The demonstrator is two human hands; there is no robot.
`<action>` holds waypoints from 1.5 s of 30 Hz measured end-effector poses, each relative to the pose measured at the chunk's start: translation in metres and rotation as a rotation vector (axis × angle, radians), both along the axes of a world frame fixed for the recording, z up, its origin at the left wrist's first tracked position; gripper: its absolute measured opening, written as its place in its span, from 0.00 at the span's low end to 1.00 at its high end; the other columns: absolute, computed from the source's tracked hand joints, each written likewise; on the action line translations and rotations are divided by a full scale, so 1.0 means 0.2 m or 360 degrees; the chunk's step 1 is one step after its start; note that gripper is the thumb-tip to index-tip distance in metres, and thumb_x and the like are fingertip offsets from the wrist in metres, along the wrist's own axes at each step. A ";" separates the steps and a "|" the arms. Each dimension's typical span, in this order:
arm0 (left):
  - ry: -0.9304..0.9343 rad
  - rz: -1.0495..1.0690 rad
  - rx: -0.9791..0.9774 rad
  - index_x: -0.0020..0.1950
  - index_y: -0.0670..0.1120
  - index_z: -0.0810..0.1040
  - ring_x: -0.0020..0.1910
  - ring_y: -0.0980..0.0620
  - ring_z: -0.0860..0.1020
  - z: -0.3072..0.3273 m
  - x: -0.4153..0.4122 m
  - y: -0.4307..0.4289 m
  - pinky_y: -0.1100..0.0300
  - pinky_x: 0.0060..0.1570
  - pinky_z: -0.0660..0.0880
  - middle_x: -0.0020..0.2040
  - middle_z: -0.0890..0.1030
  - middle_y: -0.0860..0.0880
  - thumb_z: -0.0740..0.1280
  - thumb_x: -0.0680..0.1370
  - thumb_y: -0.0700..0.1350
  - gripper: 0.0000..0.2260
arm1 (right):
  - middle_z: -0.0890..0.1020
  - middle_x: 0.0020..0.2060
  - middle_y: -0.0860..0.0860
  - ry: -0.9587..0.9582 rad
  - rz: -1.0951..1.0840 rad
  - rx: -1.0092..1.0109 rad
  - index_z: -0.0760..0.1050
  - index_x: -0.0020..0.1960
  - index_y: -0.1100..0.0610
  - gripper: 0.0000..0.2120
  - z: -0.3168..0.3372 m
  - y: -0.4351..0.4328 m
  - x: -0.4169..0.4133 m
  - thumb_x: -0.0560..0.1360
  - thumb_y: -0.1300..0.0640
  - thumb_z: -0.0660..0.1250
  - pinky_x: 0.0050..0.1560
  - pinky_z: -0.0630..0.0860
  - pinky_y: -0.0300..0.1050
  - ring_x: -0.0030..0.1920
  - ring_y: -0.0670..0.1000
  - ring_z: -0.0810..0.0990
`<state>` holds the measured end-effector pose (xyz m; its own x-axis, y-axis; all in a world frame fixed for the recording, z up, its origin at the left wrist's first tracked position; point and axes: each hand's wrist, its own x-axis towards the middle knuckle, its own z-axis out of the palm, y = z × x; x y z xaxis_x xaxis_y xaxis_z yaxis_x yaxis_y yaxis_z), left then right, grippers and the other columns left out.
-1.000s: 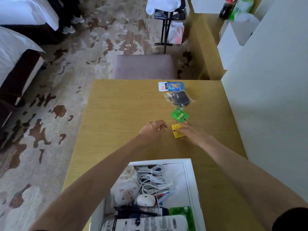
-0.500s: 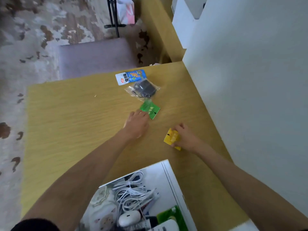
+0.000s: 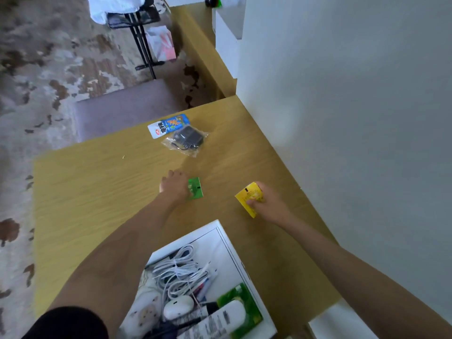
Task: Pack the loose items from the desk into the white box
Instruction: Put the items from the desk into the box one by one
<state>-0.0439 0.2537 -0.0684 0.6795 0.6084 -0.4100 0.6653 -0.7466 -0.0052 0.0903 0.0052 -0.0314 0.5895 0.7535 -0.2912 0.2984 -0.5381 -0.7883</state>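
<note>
Desk (image 3: 102,192): light wooden top, seen from above; its right edge runs along a pale wall (image 3: 354,118).
White box (image 3: 228,243): open, at the near edge of the desk between the two forearms, partly hidden by the left arm.
Box contents: coiled white cable (image 3: 178,272), white oval device (image 3: 178,307), green packet (image 3: 242,302) against the right wall of the box, white cylinder with dark print (image 3: 220,321) lying across it; the rest is too jumbled to tell.
Left hand (image 3: 173,185): palm down on the desk, fingers curled onto the left edge of the green sachet (image 3: 196,188); the sachet lies flat on the wood, and whether it is pinched cannot be told.
Right hand (image 3: 266,204): closed around the yellow sachet (image 3: 249,196), thumb pressed on its face; the sachet is tilted, its lower corner near or on the desk, to the right of the green sachet and beyond the box.
Far items: blue and white snack packet (image 3: 168,125) near the far edge of the desk; clear bag holding a black object (image 3: 187,139) just beside it, overlapping its corner; both well apart from the hands.
Surroundings: grey upholstered seat (image 3: 122,111) past the far edge of the desk; patterned carpet (image 3: 36,69); black folding stand (image 3: 141,40) with white cloth on top.
</note>
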 end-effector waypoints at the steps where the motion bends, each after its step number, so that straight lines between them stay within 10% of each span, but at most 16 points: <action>1: 0.0001 0.0074 -0.0039 0.68 0.45 0.69 0.64 0.41 0.70 0.01 -0.01 -0.01 0.48 0.59 0.70 0.65 0.73 0.42 0.66 0.76 0.48 0.22 | 0.74 0.37 0.42 0.0048 -0.0046 0.0066 0.69 0.46 0.48 0.12 0.04 -0.02 -0.01 0.74 0.64 0.67 0.37 0.66 0.30 0.37 0.39 0.72; 8: -0.1116 0.1043 -0.1040 0.54 0.39 0.78 0.43 0.47 0.76 0.32 -0.09 -0.21 0.58 0.37 0.72 0.46 0.80 0.41 0.63 0.80 0.44 0.10 | 0.81 0.42 0.50 0.0443 -0.0150 0.0414 0.76 0.53 0.59 0.05 0.30 -0.04 -0.08 0.78 0.60 0.66 0.38 0.76 0.35 0.39 0.43 0.79; 14: -0.1584 0.0820 -0.1059 0.43 0.50 0.79 0.32 0.63 0.79 0.66 -0.38 -0.56 0.68 0.27 0.73 0.34 0.82 0.55 0.65 0.79 0.43 0.06 | 0.84 0.49 0.51 0.0645 0.0120 0.0671 0.71 0.62 0.52 0.15 0.50 0.03 -0.26 0.76 0.57 0.69 0.39 0.79 0.37 0.44 0.44 0.84; 28: -0.1445 0.0504 -0.1098 0.45 0.39 0.81 0.32 0.54 0.71 0.72 -0.84 -0.78 0.57 0.32 0.67 0.33 0.77 0.50 0.65 0.79 0.46 0.11 | 0.73 0.43 0.28 -0.0390 0.0985 0.0403 0.70 0.65 0.42 0.21 0.62 0.00 -0.58 0.74 0.46 0.70 0.37 0.68 0.29 0.42 0.32 0.72; 33: -0.1107 0.0328 -0.1095 0.42 0.48 0.78 0.35 0.57 0.74 0.61 -0.88 -0.88 0.62 0.35 0.70 0.34 0.78 0.57 0.66 0.78 0.48 0.06 | 0.79 0.33 0.49 -0.0515 0.1223 -0.0058 0.74 0.45 0.46 0.04 0.58 -0.10 -0.60 0.74 0.48 0.69 0.31 0.67 0.39 0.31 0.47 0.74; 36: -0.0592 -0.0117 -0.0971 0.61 0.48 0.76 0.52 0.52 0.78 0.49 -0.94 -0.96 0.57 0.52 0.74 0.55 0.81 0.51 0.64 0.78 0.52 0.14 | 0.80 0.41 0.51 -0.0794 0.1343 -0.0341 0.75 0.52 0.52 0.07 0.53 -0.17 -0.63 0.77 0.51 0.66 0.37 0.69 0.46 0.40 0.52 0.76; 45: -0.0347 -0.0801 -0.0655 0.65 0.51 0.74 0.62 0.49 0.69 0.35 -1.02 -0.98 0.56 0.56 0.67 0.64 0.75 0.50 0.64 0.77 0.55 0.18 | 0.80 0.49 0.55 -0.1231 0.1492 -0.0667 0.73 0.58 0.54 0.11 0.42 -0.15 -0.75 0.79 0.50 0.62 0.47 0.68 0.50 0.51 0.56 0.77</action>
